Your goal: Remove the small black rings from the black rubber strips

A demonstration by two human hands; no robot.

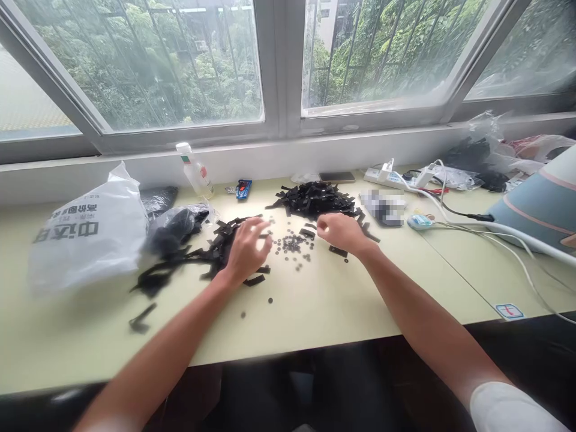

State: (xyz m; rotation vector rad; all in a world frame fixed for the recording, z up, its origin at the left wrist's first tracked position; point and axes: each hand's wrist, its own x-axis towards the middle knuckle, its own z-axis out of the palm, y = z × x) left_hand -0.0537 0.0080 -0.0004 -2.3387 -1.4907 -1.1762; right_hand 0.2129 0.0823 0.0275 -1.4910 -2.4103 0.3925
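Note:
My left hand [246, 249] reaches over a spread of black strips [189, 258] on the pale yellow table [315, 306], fingers curled at the strips' right edge; motion blur hides whether it grips one. My right hand [341, 233] rests with fingers bent beside a scatter of small dark round pieces [292, 245] lying between the two hands. Whether it pinches a piece is hidden. A second, denser pile of black strips [315, 200] lies just beyond the right hand.
A white plastic bag [87, 237] and a dark bag [173, 231] lie at the left. A small bottle [195, 171] stands by the window ledge. At the right are a power strip [382, 176], white cables [495, 231], and more bags [486, 156].

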